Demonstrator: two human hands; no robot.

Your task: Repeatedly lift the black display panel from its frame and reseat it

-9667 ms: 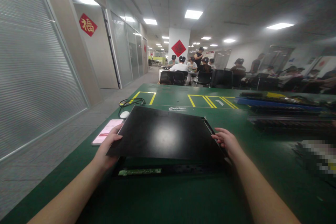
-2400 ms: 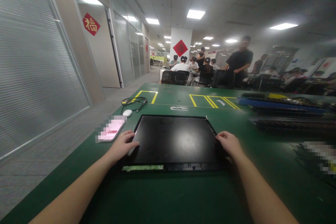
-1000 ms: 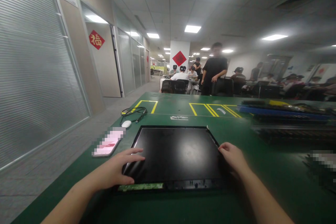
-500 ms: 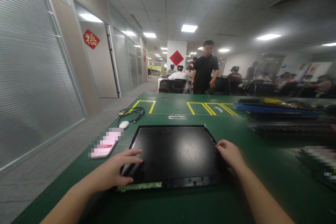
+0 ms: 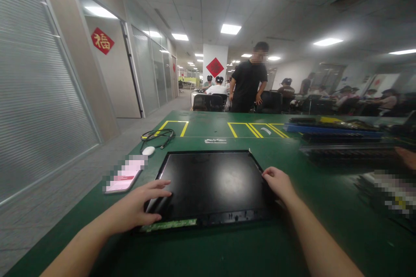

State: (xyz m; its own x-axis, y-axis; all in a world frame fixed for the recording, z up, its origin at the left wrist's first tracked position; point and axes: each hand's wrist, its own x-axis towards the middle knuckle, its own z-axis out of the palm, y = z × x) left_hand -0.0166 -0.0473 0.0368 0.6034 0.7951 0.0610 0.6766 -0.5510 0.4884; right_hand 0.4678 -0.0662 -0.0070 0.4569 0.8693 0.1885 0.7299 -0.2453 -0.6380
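Note:
A black flat display panel [image 5: 208, 186] lies face up on the green table, with a green circuit strip [image 5: 170, 225] showing along its near left edge. My left hand [image 5: 143, 203] rests over the panel's left side, fingers spread apart and fingertips over the dark screen. At the opposite side, my right hand [image 5: 281, 184] has thumb and fingers pinched together on the panel's right edge. The underside of that grip is hidden.
Left of the panel are a phone [image 5: 125, 177], a white mouse-like object [image 5: 148, 151] and a coiled black cable [image 5: 157, 136]. Long black and blue strips [image 5: 338, 132] lie at the right. Another person's hand [image 5: 406, 156] shows at the right edge. A person [image 5: 248, 82] stands beyond the table [image 5: 208, 125].
The view has shifted slightly, and both hands keep about the same places on the panel. The standing person leans more, and another person's hand shows more at the right edge.

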